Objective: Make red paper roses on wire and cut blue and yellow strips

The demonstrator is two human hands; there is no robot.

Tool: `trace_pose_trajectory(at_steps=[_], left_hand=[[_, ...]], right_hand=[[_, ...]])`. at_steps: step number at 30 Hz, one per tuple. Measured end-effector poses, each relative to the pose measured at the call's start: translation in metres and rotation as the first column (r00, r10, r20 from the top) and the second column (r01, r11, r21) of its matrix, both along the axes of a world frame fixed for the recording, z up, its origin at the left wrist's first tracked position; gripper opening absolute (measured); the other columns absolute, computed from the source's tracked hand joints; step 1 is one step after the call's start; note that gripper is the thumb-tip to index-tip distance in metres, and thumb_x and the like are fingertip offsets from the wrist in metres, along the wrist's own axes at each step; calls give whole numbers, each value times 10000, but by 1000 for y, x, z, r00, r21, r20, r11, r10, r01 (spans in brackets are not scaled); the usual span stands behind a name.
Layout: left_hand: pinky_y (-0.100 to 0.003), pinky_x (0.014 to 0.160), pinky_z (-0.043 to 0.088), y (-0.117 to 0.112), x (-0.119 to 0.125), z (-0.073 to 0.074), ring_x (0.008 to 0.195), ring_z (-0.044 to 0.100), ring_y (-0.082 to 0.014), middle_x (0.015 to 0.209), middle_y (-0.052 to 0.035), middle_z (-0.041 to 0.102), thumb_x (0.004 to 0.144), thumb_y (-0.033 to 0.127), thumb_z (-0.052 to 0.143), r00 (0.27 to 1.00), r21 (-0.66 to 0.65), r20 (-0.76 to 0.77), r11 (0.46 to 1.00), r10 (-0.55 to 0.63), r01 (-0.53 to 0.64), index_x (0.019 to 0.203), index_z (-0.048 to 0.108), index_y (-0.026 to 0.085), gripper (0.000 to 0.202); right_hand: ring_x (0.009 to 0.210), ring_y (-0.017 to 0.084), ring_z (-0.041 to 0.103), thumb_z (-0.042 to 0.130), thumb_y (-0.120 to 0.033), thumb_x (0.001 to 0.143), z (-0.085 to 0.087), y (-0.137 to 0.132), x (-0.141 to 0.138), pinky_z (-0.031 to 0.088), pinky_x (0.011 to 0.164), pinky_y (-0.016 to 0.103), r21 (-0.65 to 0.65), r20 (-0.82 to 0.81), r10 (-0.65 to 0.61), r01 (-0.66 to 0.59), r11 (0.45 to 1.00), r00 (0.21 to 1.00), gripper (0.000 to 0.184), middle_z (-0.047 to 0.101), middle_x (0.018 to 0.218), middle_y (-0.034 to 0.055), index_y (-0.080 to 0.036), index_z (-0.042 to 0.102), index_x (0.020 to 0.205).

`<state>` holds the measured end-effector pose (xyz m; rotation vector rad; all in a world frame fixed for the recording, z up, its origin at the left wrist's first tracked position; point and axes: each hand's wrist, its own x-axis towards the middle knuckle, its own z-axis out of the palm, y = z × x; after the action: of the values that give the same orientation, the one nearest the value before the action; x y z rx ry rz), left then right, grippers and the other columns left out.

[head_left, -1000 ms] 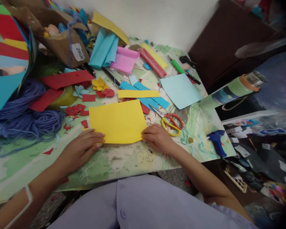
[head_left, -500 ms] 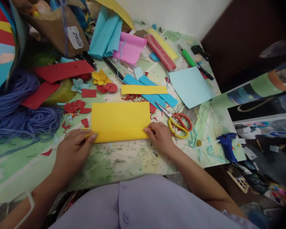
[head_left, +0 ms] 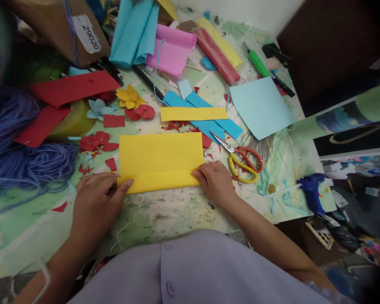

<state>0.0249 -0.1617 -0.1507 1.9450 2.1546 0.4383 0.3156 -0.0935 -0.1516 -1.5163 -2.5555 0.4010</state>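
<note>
A yellow sheet of paper (head_left: 161, 154) lies on the table before me, its near edge folded over in a narrow strip. My left hand (head_left: 98, 200) pinches the fold at the left corner, thumb on top. At the right corner, my right hand (head_left: 215, 181) grips the same fold between thumb and fingers. Just right of that hand rest scissors (head_left: 240, 158) with red and yellow handles, blades slightly apart. Beyond the sheet, a yellow paper strip (head_left: 194, 113) lies across blue paper strips (head_left: 209, 125).
Blue yarn (head_left: 50, 164) and red paper strips (head_left: 76, 87) crowd the left. Paper flowers (head_left: 129, 97) lie behind the sheet. A pale blue sheet (head_left: 261, 107) is at right, with a blue glue gun (head_left: 313, 192) by the table's edge. Crepe paper (head_left: 171, 46) stands at the back.
The view has shifted slightly. Both hands stay at the corners of the yellow sheet, and the left thumb reaches a little further onto the fold.
</note>
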Motion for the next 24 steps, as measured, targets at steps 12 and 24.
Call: trace_pose_trajectory(at_steps=[12, 24], left_hand=[[-516, 1051, 375, -4, -3, -5, 948, 651, -279, 873, -91, 722, 880, 428, 557, 999, 44, -12, 998, -51, 51, 749, 591, 213, 254], [-534, 1093, 333, -5, -1, -4, 961, 643, -277, 875, -96, 710, 901, 418, 522, 995, 51, -74, 996, -74, 78, 721, 540, 219, 269]], right_hand=[[672, 185, 511, 425, -386, 1016, -2, -2, 2, 304, 699, 315, 75, -1, 33, -33, 997, 999, 407, 621, 675, 60, -167, 622, 735], [701, 203, 496, 401, -391, 1029, -3, -3, 0, 273, 703, 337, 116, 70, 57, -65, 991, 996, 423, 614, 649, 60, -169, 624, 747]])
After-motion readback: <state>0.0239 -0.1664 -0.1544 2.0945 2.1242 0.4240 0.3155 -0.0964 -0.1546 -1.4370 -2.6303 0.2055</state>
